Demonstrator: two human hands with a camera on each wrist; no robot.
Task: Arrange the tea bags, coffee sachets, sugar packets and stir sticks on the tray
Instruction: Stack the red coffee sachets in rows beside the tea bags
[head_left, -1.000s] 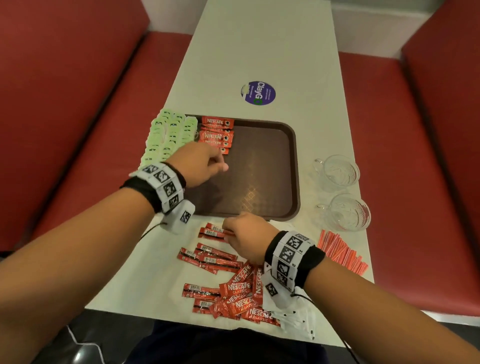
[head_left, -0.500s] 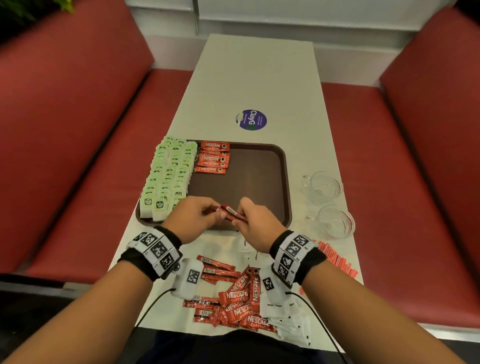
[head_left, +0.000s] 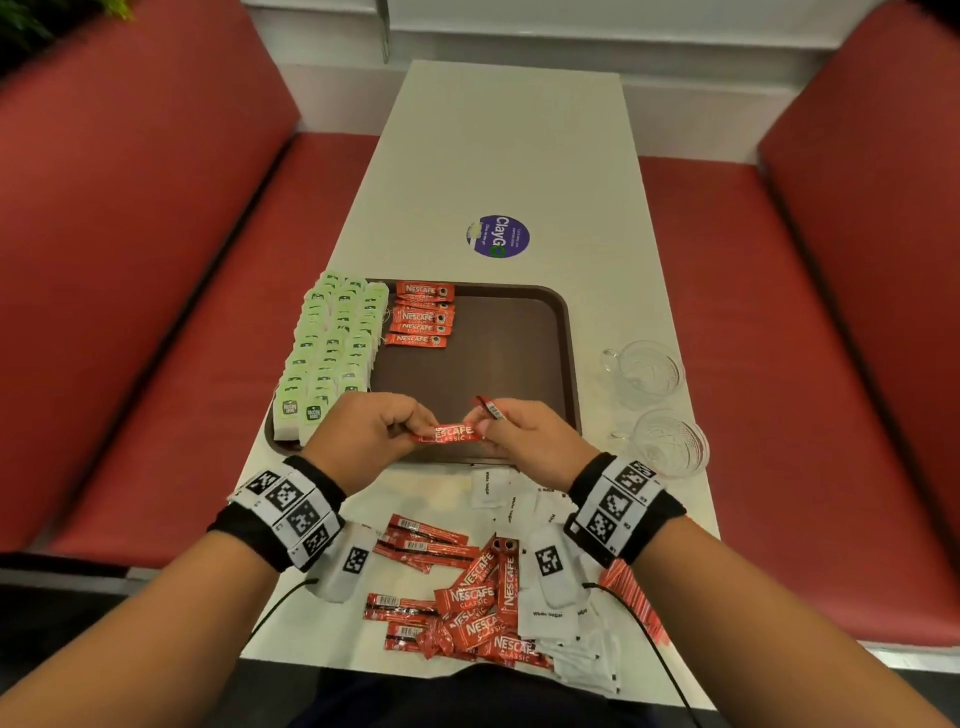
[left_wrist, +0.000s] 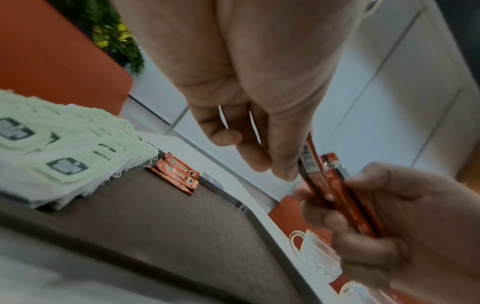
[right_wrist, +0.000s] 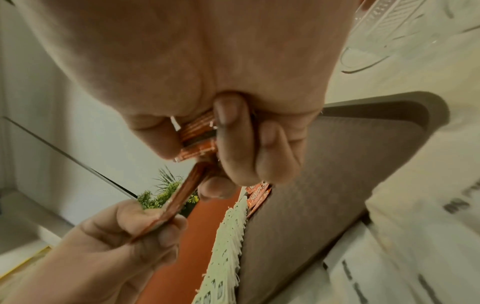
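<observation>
A: Tray contents first: what is held in the dark brown rectangular plastic tray (head_left: 524, 332)?

B: Three rows of pale green paper tea bags (head_left: 332, 348) are packed along its left side, overlapping from far edge to near edge. Just right of them, at the far left corner, a short column of red Nescafe coffee sachets (head_left: 422, 316) is laid flat, labels up. The rest of the tray floor is seen bare.

A: And the hands?

B: A single red coffee sachet (head_left: 451, 433) is pinched at one end by the left hand (head_left: 371, 434), above the tray's near edge. Its other end is met by the right hand (head_left: 530, 441), in which a small bundle of red sachets (head_left: 488, 406) is gripped by curled fingers; the bundle is seen clearly in the left wrist view.

A: What is left outside the tray?

B: On the white table (head_left: 514, 156), near the person, a loose heap of red coffee sachets (head_left: 467, 603) is spread. White paper sugar packets (head_left: 550, 618) are scattered just right of it and under the right wrist. Thin red stir sticks (head_left: 631, 592) are glimpsed at the right edge, partly hidden by the right forearm.

A: Any other containers?

B: Two clear patterned glass cups (head_left: 649, 374) are set to the right of the tray; nothing is seen inside them.
</observation>
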